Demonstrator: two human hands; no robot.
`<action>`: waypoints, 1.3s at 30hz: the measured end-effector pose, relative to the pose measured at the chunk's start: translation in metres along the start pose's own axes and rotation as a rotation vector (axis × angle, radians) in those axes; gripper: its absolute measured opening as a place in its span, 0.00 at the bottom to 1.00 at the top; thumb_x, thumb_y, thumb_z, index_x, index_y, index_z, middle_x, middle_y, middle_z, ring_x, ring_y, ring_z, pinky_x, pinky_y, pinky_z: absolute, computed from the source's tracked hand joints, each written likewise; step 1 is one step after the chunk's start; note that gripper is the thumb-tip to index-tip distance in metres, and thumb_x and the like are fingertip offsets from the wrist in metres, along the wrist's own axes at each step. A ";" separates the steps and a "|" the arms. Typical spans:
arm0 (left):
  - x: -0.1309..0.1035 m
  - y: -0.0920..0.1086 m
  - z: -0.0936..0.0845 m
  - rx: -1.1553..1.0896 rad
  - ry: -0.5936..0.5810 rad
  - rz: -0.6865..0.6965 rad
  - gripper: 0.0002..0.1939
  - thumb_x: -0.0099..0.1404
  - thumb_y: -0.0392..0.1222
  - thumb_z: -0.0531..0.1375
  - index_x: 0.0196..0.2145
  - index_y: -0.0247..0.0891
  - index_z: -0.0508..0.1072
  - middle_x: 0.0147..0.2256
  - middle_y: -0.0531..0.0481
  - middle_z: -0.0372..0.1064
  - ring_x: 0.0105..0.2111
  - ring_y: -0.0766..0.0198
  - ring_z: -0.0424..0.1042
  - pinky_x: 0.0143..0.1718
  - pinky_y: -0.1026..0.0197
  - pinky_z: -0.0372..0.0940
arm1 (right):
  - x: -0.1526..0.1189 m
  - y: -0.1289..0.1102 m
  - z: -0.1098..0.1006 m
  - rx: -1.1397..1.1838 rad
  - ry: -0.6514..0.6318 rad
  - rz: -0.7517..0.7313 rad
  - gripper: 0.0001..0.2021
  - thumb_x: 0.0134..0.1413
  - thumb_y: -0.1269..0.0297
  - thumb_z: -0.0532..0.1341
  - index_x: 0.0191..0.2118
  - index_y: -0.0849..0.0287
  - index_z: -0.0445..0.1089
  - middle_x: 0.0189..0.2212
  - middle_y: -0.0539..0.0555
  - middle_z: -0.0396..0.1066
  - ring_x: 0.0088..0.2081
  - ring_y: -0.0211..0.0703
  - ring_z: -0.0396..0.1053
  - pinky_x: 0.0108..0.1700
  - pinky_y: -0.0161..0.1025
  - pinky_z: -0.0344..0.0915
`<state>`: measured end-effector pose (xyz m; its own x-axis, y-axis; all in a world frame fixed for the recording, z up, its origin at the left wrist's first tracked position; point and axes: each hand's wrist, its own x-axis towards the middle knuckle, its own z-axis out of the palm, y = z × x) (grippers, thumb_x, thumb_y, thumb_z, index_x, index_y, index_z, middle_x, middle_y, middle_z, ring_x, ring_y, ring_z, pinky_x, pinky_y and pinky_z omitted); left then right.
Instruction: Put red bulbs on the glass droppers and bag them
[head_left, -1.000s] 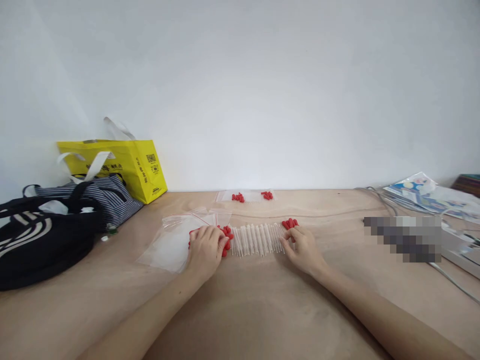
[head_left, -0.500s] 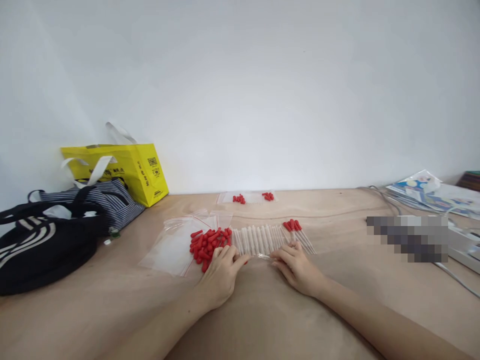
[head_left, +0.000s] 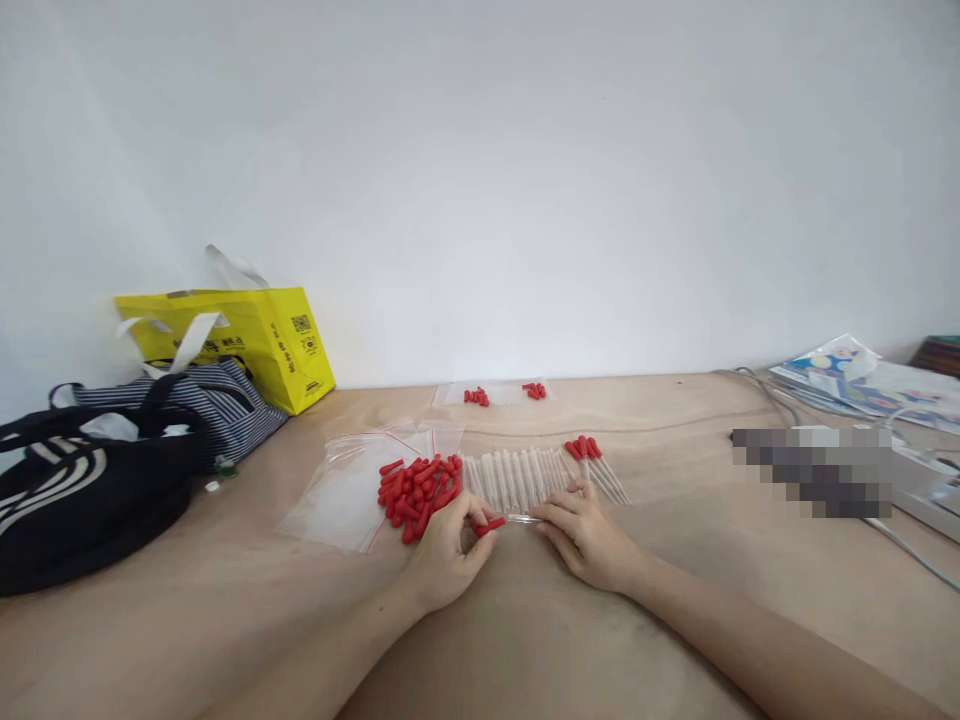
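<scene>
One red rubber cap [head_left: 490, 524] and one clear glass tube [head_left: 520, 518] meet just below the centre of the frame, held end to end between both hands. The left hand [head_left: 448, 545] pinches the cap between thumb and fingertips, and the right hand [head_left: 583, 532] pinches the tube at its other end, fingers curled. Whether the cap is already seated on the tube cannot be told.

Just above the hands lies a row of clear tubes [head_left: 517, 478] side by side on the tabletop [head_left: 675, 600]. Left of that row, touching it, sits a pile of red caps [head_left: 417, 488], partly on a clear zip bag [head_left: 346, 486]. Right of the row lie a few finished droppers [head_left: 596, 462] with red caps on.

Farther up the frame, near the wall, a second clear bag [head_left: 501, 394] holds two small red clusters. At the left edge stand a yellow shopping bag [head_left: 255, 338], a striped bag [head_left: 202, 398] and a black bag [head_left: 82, 490]. At the right edge lie printed papers [head_left: 870, 380] and a cable [head_left: 907, 560].
</scene>
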<state>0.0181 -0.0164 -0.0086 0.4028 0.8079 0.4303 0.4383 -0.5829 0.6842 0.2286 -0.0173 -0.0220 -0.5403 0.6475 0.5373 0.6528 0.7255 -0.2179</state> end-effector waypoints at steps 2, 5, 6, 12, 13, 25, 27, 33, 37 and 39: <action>0.001 0.000 0.002 -0.045 0.010 -0.029 0.07 0.56 0.34 0.52 0.25 0.38 0.55 0.31 0.50 0.64 0.33 0.65 0.67 0.35 0.61 0.64 | 0.000 -0.001 0.001 -0.005 0.001 -0.007 0.10 0.56 0.71 0.48 0.37 0.59 0.65 0.27 0.51 0.68 0.31 0.37 0.63 0.44 0.43 0.47; 0.001 -0.001 0.004 -0.093 0.019 -0.060 0.07 0.57 0.35 0.52 0.25 0.38 0.54 0.30 0.50 0.63 0.32 0.65 0.68 0.33 0.61 0.65 | 0.000 -0.001 0.003 -0.004 0.029 -0.013 0.10 0.56 0.71 0.48 0.37 0.59 0.65 0.28 0.51 0.68 0.31 0.37 0.63 0.44 0.43 0.47; 0.001 -0.001 0.004 -0.098 0.020 -0.063 0.07 0.57 0.35 0.53 0.25 0.38 0.55 0.30 0.51 0.63 0.32 0.65 0.68 0.33 0.61 0.65 | 0.000 -0.001 0.003 -0.002 0.045 -0.005 0.10 0.56 0.71 0.48 0.37 0.59 0.65 0.28 0.52 0.68 0.31 0.37 0.63 0.44 0.43 0.47; 0.001 -0.001 0.004 -0.096 -0.030 -0.091 0.04 0.58 0.34 0.52 0.31 0.38 0.58 0.29 0.53 0.65 0.31 0.67 0.69 0.34 0.63 0.67 | -0.001 -0.002 0.004 -0.005 0.081 0.026 0.10 0.55 0.72 0.48 0.39 0.59 0.64 0.28 0.51 0.68 0.30 0.36 0.63 0.43 0.42 0.47; 0.001 0.000 0.004 -0.085 -0.036 -0.086 0.04 0.58 0.33 0.52 0.32 0.38 0.59 0.30 0.53 0.65 0.31 0.67 0.69 0.34 0.63 0.67 | -0.001 -0.003 0.004 0.001 0.074 0.020 0.10 0.55 0.72 0.48 0.39 0.59 0.64 0.27 0.50 0.68 0.29 0.36 0.63 0.43 0.42 0.47; 0.003 0.001 0.004 0.162 -0.012 0.040 0.07 0.60 0.38 0.53 0.33 0.37 0.70 0.29 0.51 0.70 0.29 0.66 0.68 0.31 0.64 0.63 | -0.002 -0.008 0.006 -0.001 0.083 -0.053 0.10 0.56 0.71 0.48 0.39 0.59 0.65 0.24 0.49 0.66 0.27 0.35 0.61 0.40 0.40 0.48; 0.003 0.001 0.004 0.173 -0.026 0.047 0.08 0.61 0.38 0.52 0.32 0.37 0.71 0.27 0.51 0.69 0.28 0.66 0.67 0.30 0.65 0.62 | -0.001 -0.009 0.006 -0.026 0.094 -0.082 0.10 0.55 0.72 0.48 0.38 0.59 0.65 0.24 0.50 0.65 0.27 0.35 0.60 0.39 0.40 0.48; 0.003 0.006 0.001 0.196 -0.098 0.039 0.10 0.62 0.38 0.49 0.29 0.37 0.69 0.26 0.51 0.66 0.28 0.66 0.65 0.30 0.65 0.60 | 0.002 -0.008 0.004 -0.115 0.094 -0.153 0.12 0.52 0.75 0.48 0.35 0.60 0.66 0.22 0.48 0.63 0.23 0.33 0.56 0.36 0.39 0.46; 0.000 0.007 0.000 0.259 -0.128 0.059 0.09 0.62 0.37 0.49 0.28 0.37 0.67 0.27 0.51 0.65 0.29 0.65 0.64 0.31 0.64 0.59 | 0.004 -0.005 0.003 -0.163 0.102 -0.205 0.13 0.48 0.78 0.48 0.34 0.60 0.67 0.20 0.47 0.62 0.21 0.32 0.54 0.34 0.38 0.44; -0.001 0.008 0.001 0.328 -0.119 0.107 0.09 0.62 0.38 0.49 0.28 0.38 0.66 0.28 0.51 0.65 0.30 0.64 0.64 0.33 0.62 0.58 | 0.004 -0.005 0.003 -0.172 0.113 -0.213 0.13 0.47 0.78 0.48 0.32 0.60 0.67 0.19 0.47 0.61 0.21 0.32 0.53 0.33 0.38 0.43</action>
<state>0.0215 -0.0216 -0.0041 0.5421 0.7364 0.4047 0.6153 -0.6759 0.4057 0.2216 -0.0176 -0.0207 -0.6184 0.4476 0.6459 0.6166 0.7859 0.0457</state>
